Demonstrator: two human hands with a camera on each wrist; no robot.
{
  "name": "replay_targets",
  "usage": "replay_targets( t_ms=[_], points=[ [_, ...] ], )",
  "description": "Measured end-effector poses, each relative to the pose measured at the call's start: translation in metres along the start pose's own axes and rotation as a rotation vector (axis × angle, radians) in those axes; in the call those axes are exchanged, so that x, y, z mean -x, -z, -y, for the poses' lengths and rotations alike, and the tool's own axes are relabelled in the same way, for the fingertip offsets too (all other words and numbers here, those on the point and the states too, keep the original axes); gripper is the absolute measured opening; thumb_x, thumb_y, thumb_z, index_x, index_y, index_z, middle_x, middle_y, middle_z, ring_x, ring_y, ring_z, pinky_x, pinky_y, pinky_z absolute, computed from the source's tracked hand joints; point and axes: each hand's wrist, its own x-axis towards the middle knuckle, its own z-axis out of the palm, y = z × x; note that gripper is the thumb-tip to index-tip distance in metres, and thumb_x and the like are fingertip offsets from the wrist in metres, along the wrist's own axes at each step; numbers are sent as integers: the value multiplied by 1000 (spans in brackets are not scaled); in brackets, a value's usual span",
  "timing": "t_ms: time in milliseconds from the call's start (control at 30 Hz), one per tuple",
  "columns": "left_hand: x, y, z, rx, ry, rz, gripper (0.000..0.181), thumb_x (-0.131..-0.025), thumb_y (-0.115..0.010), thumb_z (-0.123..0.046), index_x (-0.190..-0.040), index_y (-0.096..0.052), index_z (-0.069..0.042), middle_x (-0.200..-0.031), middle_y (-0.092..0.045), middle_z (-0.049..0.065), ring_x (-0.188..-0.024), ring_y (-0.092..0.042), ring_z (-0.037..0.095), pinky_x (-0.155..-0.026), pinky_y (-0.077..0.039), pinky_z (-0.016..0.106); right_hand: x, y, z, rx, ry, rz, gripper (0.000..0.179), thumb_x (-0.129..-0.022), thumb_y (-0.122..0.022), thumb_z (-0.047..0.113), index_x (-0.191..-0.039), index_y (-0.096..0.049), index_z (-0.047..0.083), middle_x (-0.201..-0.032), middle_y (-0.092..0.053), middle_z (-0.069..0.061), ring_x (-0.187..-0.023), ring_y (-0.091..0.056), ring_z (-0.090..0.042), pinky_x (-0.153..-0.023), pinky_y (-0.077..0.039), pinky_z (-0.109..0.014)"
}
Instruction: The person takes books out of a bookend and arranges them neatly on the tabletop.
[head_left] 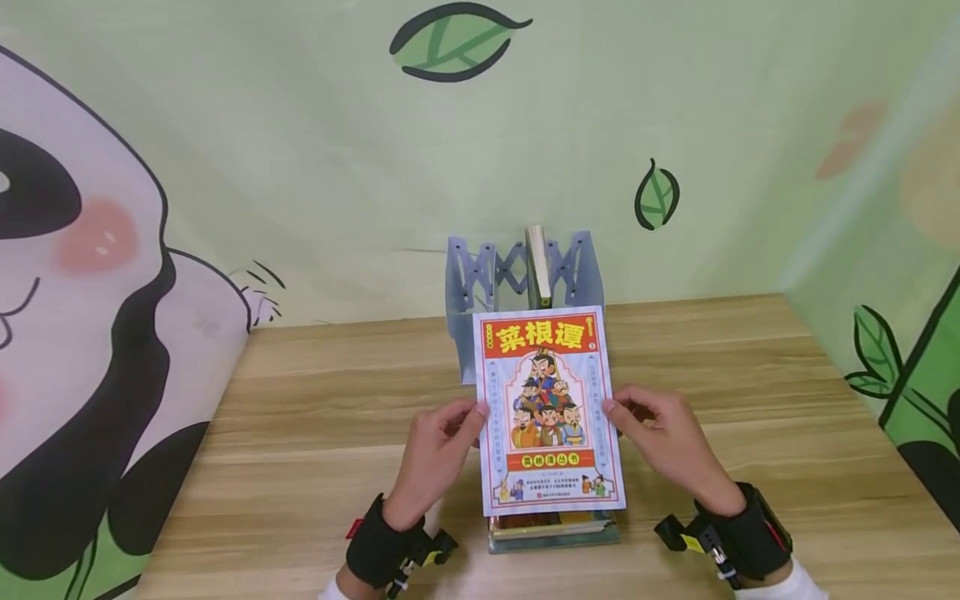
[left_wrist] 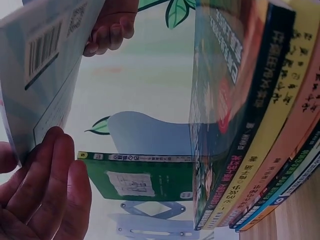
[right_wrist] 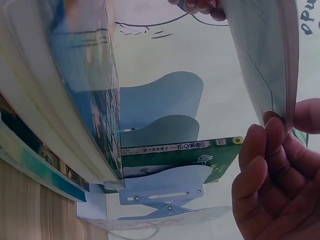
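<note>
A thin comic-style book [head_left: 547, 408], with a red title band and cartoon figures on its pale cover, is held face up between both hands. My left hand [head_left: 438, 454] pinches its left edge, thumb on the front and fingers behind. On the opposite edge, my right hand [head_left: 671, 433] pinches it the same way. The back cover [left_wrist: 47, 60] with a barcode shows in the left wrist view. Beneath the held book lies a stack of books [head_left: 555, 542], mostly hidden from above; several coloured spines [left_wrist: 245, 145] show from the side.
Behind the stack stands a blue-grey expandable book rack [head_left: 462, 342] with crisscross bars. One green book [right_wrist: 180, 157] stands upright in it. A wooden table [head_left: 330, 400] carries everything, and a pale green wall cloth [head_left: 337, 167] with a panda and leaves hangs behind.
</note>
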Motion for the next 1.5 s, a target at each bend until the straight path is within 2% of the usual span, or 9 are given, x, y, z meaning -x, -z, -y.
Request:
replay_targets(
  t_ms=[133,367,533,633,767,900,1033,1200,1500],
  points=[
    [-1,1,2,-9,3,10,25,-99,-59,-27,-106,-74,-8,-90,-76,8,-70,-69,10,-66,-59,29,0,0,-1,2,-4,13,14,-98,-60,15,-94,-72,10,-81,-69,0,-67,-59,-13,-59,-47,-23],
    [-3,2,5,-27,17,37,26,-99,-59,-28,-103,-75,-8,-89,-75,7,-71,-69,15,-67,-60,37,-2,1,-6,27,8,37,13,-98,-61,15,-89,-71,14,-72,-63,0,-61,-52,-8,-54,-42,-22],
    [-5,2,7,-48,40,55,23,-99,-60,-26,-98,-76,-10,-80,-73,6,-67,-65,27,-60,-56,27,-4,0,-9,46,-1,62,14,-97,-61,17,-87,-70,15,-67,-56,3,-58,-47,-6,-52,-39,-21],
    [-6,2,8,-68,54,62,22,-99,-60,-26,-93,-75,-12,-70,-67,7,-60,-60,20,-54,-47,20,-5,-1,-11,59,-7,77,15,-97,-62,18,-86,-70,15,-66,-55,5,-58,-47,-6,-52,-39,-21],
    [-7,1,10,-95,78,73,23,-99,-60,-27,-88,-74,-13,-63,-60,8,-54,-50,11,-50,-38,19,-6,-2,-14,91,-18,98,16,-97,-61,19,-84,-70,17,-66,-55,6,-58,-47,-7,-52,-40,-21],
    [-8,1,13,-114,101,88,22,-99,-60,-27,-88,-74,-13,-62,-58,5,-53,-49,9,-50,-37,19,-6,-3,-16,102,-31,125,15,-97,-62,19,-86,-71,16,-65,-54,7,-58,-48,-8,-51,-39,-21],
    [-10,1,16,-141,93,112,24,-99,-59,-27,-84,-73,-14,-60,-55,1,-52,-48,8,-49,-36,19,-8,-4,-19,115,-29,155,18,-97,-61,20,-81,-69,17,-63,-50,7,-57,-46,-7,-51,-38,-21],
    [-11,0,19,-175,94,136,26,-99,-58,-27,-80,-72,-14,-60,-57,2,-53,-47,8,-49,-36,20,-9,-5,-21,136,-36,204,24,-97,-61,19,-74,-61,15,-61,-44,8,-56,-42,-5,-52,-34,-19],
    [-13,0,26,-217,108,178,27,-99,-57,-24,-80,-73,-13,-63,-62,4,-53,-49,7,-49,-39,20,-9,-8,-27,136,-66,266,21,-98,-59,19,-77,-61,14,-64,-45,6,-58,-42,-6,-53,-35,-20]
  ],
)
